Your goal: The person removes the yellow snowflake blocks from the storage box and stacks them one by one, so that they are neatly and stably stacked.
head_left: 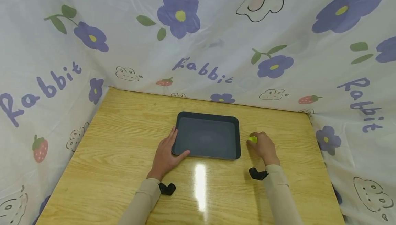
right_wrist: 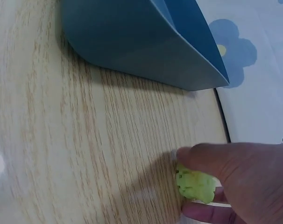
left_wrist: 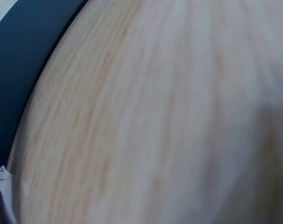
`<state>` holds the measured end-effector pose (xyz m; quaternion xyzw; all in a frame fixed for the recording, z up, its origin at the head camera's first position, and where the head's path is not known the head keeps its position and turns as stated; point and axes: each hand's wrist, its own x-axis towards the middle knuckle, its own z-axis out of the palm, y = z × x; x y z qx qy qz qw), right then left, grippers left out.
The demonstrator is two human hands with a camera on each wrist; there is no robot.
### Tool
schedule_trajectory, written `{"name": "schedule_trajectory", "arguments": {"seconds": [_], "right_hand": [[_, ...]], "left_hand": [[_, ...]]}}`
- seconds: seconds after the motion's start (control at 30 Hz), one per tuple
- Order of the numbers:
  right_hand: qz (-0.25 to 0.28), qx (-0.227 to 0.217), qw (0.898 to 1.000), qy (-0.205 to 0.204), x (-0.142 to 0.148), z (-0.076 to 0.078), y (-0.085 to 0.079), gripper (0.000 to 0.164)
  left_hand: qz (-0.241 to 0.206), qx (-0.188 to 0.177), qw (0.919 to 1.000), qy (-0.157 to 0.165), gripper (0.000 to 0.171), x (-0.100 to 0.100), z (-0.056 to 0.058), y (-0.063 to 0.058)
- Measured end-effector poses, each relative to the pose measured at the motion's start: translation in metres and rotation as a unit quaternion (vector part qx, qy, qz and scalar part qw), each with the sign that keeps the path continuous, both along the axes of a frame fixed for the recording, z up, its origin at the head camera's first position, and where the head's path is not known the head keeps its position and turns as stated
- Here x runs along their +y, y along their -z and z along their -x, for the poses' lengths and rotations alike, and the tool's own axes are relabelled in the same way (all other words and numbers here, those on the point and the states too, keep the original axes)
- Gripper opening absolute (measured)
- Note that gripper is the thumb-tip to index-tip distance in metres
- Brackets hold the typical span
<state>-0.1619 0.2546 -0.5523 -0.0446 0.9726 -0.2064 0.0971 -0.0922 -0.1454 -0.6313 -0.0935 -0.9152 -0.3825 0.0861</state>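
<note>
A shallow dark grey rectangular tray (head_left: 205, 137) lies flat on the wooden table. My left hand (head_left: 165, 156) is at its near left corner, straight fingers along the left side and the thumb by the front rim. In the left wrist view the tray's dark wall (left_wrist: 24, 60) fills the upper left. To the right of the tray, my right hand (head_left: 264, 146) pinches a small yellow-green piece (head_left: 253, 138) between thumb and fingers, close over the table. The right wrist view shows this piece (right_wrist: 195, 185) with a rough, notched surface; its kind is unclear, and the fingers hide part of it.
The wooden table (head_left: 123, 125) ends at a white printed cloth (head_left: 210, 43) along the back and both sides. Black wrist straps (head_left: 167, 189) sit at both cuffs. A bright light reflection lies on the tabletop in front of the tray.
</note>
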Motion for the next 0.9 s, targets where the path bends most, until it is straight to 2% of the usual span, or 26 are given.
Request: {"name": "schedule_trajectory", "arguments": {"seconds": [0.37, 0.53, 0.63, 0.73, 0.8, 0.9], "right_hand": [[-0.001, -0.016, 1.000, 0.008, 0.006, 0.001, 0.002, 0.038], [-0.014, -0.024, 0.999, 0.018, 0.008, -0.002, 0.000, 0.051], [-0.017, 0.009, 0.999, 0.044, 0.006, -0.005, 0.000, 0.060], [0.009, 0.076, 0.995, 0.066, -0.003, -0.007, -0.001, 0.060], [0.035, 0.117, 0.991, 0.064, -0.014, -0.008, -0.003, 0.056], [0.066, 0.143, 0.987, 0.040, -0.034, -0.011, -0.008, 0.055]], "left_hand": [[-0.001, -0.002, 1.0000, 0.009, 0.101, 0.004, 0.002, -0.004], [-0.001, -0.006, 0.9999, 0.012, 0.100, 0.005, 0.001, -0.004], [-0.003, -0.004, 0.9999, 0.014, 0.100, 0.005, 0.001, -0.003], [-0.005, -0.003, 0.9999, 0.012, 0.100, 0.003, 0.001, -0.003], [-0.005, -0.003, 0.9999, 0.009, 0.100, 0.002, 0.001, -0.002], [-0.003, -0.007, 1.0000, 0.006, 0.100, 0.000, 0.001, 0.000]]}}
